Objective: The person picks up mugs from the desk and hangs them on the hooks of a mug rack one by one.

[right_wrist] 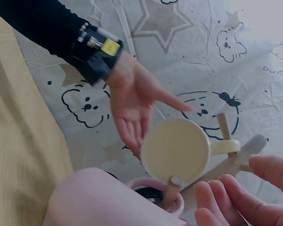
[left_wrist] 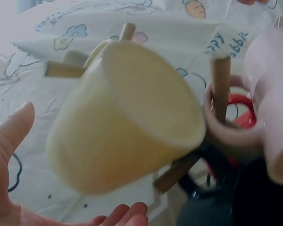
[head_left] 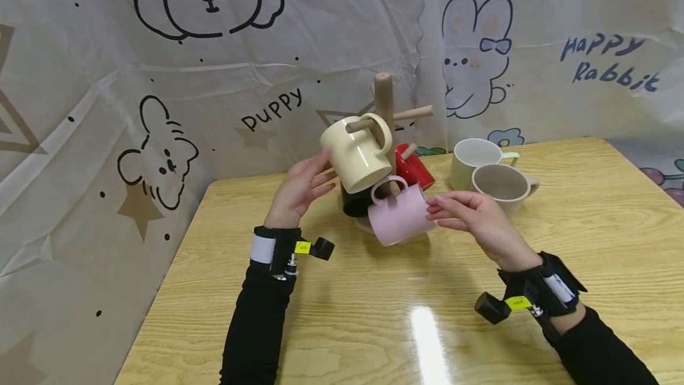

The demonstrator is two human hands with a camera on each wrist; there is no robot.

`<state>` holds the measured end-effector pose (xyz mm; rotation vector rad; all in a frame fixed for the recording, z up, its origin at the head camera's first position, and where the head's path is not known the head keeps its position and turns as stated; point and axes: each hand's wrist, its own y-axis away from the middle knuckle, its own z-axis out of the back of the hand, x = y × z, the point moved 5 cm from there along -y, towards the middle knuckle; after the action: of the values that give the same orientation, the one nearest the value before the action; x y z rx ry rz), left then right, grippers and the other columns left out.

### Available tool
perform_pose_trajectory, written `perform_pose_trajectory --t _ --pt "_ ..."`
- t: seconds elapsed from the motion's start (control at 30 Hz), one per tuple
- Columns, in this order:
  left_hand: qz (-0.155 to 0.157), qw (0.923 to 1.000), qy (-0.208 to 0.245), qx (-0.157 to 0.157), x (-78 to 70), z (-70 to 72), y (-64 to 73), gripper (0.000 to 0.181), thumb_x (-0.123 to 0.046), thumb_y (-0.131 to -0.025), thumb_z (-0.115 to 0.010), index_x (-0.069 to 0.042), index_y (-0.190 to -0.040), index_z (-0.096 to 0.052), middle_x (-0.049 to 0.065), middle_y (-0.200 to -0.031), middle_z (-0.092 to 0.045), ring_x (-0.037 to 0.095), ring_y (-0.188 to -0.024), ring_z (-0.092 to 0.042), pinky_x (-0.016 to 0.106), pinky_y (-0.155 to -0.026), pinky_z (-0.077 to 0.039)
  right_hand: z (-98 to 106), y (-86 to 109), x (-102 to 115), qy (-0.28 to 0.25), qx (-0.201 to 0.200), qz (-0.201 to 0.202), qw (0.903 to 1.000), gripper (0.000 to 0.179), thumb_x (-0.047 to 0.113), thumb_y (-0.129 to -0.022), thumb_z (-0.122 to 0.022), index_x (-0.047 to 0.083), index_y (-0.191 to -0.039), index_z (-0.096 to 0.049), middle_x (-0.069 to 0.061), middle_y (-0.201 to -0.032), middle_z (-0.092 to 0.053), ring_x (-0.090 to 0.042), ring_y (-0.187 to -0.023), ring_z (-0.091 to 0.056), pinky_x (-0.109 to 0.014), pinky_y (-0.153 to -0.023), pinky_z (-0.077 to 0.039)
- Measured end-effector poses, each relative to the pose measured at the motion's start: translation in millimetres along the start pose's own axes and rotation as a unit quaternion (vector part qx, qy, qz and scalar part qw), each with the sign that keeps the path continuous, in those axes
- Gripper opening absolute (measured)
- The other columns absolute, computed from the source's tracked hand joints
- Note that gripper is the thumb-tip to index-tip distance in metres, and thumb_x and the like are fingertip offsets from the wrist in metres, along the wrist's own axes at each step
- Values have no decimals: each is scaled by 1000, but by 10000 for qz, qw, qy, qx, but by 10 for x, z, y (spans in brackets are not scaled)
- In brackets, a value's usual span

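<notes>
A cream-yellow mug (head_left: pixel 355 156) hangs by its handle on a peg of the wooden mug tree (head_left: pixel 383 97). My left hand (head_left: pixel 301 189) is beside it with fingers extended; the left wrist view shows a gap between thumb and mug. Lower down, a pink mug (head_left: pixel 401 214) hangs tilted by its handle on another peg. Close to its right end is my right hand (head_left: pixel 470 218), fingers slightly bent. Nothing lies between that hand's thumb and fingers (right_wrist: pixel 226 197) in the right wrist view. Partly hidden behind are a red mug (head_left: pixel 417 170) and a black mug (head_left: pixel 355 202).
A pale mug (head_left: pixel 470 156) with a greenish handle and a greyish-beige mug (head_left: pixel 502 186) stand upright on the wooden table (head_left: pixel 331 325), right of the tree. Bare pegs (head_left: pixel 417 113) jut from the tree. A printed cloth (head_left: pixel 320 28) hangs behind the table.
</notes>
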<state>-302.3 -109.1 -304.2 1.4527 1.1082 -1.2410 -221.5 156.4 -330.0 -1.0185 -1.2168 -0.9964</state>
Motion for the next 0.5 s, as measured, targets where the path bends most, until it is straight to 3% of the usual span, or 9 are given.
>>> perform_pose_trajectory --t 0.23,0.5 --pt "-48 9997 -42 -247 35 359 217 73 -43 -84 -53 0 -137 -28 19 -136 -40 25 -114 -48 38 -97 -40 198 8 87 -369 -226 112 9990 23 27 -88 -51 9 -98 -63 8 -93 -67 -13 -89 -61 -22 -77 -49" --pt "-98 9987 82 -494 131 749 449 66 -35 -88 -51 -3 -139 -25 20 -140 -34 26 -116 -46 36 -96 -39 369 13 152 -701 -293 361 9965 20 21 -89 -50 9 -96 -65 5 -91 -68 -12 -88 -61 -21 -74 -50"
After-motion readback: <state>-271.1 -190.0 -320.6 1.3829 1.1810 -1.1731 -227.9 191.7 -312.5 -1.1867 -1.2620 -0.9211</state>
